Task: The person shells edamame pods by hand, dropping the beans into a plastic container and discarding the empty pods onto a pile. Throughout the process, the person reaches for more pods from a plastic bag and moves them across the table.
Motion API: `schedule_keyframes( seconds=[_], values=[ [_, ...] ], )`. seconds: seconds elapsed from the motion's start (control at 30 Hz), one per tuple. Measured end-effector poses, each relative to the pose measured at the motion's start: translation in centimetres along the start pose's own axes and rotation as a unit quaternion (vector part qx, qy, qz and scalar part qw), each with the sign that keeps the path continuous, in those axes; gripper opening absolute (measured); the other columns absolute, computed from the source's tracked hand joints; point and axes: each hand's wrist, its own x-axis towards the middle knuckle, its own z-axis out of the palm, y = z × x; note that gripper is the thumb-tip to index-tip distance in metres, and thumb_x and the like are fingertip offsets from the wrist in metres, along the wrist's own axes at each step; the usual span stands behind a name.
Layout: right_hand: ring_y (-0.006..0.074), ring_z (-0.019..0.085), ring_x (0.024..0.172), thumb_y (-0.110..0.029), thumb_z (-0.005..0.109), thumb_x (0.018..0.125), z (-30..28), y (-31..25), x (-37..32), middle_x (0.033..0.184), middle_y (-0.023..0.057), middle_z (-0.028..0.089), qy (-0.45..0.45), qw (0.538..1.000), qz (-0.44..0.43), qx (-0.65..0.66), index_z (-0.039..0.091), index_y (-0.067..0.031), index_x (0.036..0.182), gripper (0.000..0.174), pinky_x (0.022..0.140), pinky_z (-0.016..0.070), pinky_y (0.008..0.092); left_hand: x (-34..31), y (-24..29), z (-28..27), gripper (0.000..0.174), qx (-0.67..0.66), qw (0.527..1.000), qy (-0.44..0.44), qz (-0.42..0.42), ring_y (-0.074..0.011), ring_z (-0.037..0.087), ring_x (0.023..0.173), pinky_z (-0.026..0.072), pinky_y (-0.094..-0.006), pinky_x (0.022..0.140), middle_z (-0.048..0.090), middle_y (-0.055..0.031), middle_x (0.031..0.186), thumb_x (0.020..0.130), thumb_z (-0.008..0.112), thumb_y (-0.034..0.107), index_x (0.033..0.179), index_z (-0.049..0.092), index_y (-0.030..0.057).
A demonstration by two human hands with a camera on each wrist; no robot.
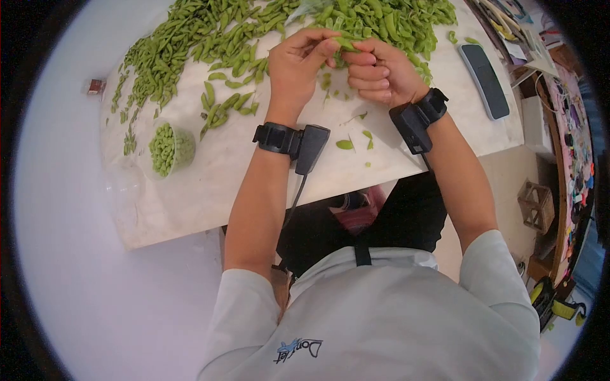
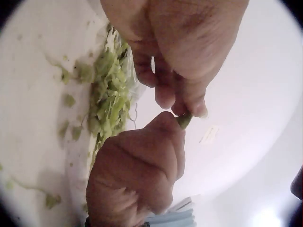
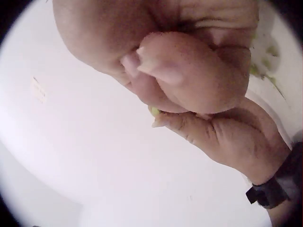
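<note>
Both hands meet over the far part of the table, at one green edamame pod (image 1: 345, 44). My left hand (image 1: 297, 68) pinches one end of it between thumb and forefinger. The other end is pinched by my right hand (image 1: 386, 75), whose remaining fingers are curled into the palm. In the left wrist view only a short piece of the pod (image 2: 184, 120) shows between the fingertips. A small green bit (image 3: 155, 111) peeks out beside the left thumb in the right wrist view. Just past the hands lies a heap of opened, emptied-looking pods (image 1: 394, 25).
A large spread of whole pods (image 1: 162, 63) covers the table's far left. Nearer stands a clear tub of shelled beans (image 1: 164, 149), with a clear lid-like piece (image 1: 124, 190) beside it. A phone (image 1: 486, 81) lies at the right. Scraps (image 1: 344, 145) dot the tabletop (image 1: 222, 184).
</note>
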Motion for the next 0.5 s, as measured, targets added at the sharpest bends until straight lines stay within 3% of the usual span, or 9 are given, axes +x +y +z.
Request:
schedule_keyframes(
  seconds=[0.13, 0.23, 0.33, 0.5],
  values=[
    [0.0036, 0.025, 0.039, -0.031, 0.039, 0.098, -0.4, -0.1, 0.3, 0.049, -0.0077, 0.03, -0.031, 0.999, -0.003, -0.01, 0.039, -0.015, 0.067, 0.035, 0.032, 0.0232, 0.0199, 0.1, -0.3, 0.2, 0.018, -0.017, 1.0, -0.003, 0.009, -0.0105, 0.055, 0.066, 0.0447, -0.0221, 0.062, 0.063, -0.0046, 0.083, 0.088, 0.062, 0.009, 0.102, 0.062, -0.0024],
    [0.0043, 0.027, 0.039, -0.033, 0.04, 0.098, 0.8, 0.3, 0.4, 0.052, -0.0069, 0.033, 0.105, 0.974, -0.105, -0.169, 0.05, -0.0089, 0.076, 0.034, 0.035, 0.0258, 0.0205, 0.3, -0.7, 0.0, 0.021, 0.009, 0.999, 0.024, 0.023, -0.01, 0.054, 0.066, 0.0446, -0.022, 0.061, 0.063, -0.0043, 0.083, 0.089, 0.061, 0.009, 0.107, 0.06, -0.0008],
    [0.0055, 0.031, 0.042, -0.035, 0.043, 0.097, 1.3, 0.5, 0.3, 0.056, -0.0054, 0.037, 0.131, 0.965, -0.128, -0.187, 0.057, -0.0028, 0.089, 0.036, 0.038, 0.0296, 0.0215, 0.3, -0.8, 0.2, 0.023, -0.009, 1.0, 0.027, 0.007, -0.0093, 0.054, 0.067, 0.0444, -0.0218, 0.061, 0.063, -0.004, 0.083, 0.09, 0.059, 0.01, 0.111, 0.059, 0.0009],
    [0.0064, 0.037, 0.047, -0.035, 0.048, 0.096, 1.1, 0.7, 0.7, 0.059, -0.0037, 0.04, 0.144, 0.94, -0.165, -0.263, 0.058, -0.0017, 0.093, 0.034, 0.04, 0.0342, 0.0229, 0.4, -0.4, 0.2, 0.023, -0.053, 0.997, 0.04, -0.043, -0.0089, 0.054, 0.068, 0.0444, -0.0216, 0.062, 0.063, -0.0036, 0.082, 0.091, 0.058, 0.013, 0.111, 0.06, 0.0009]
  ],
)
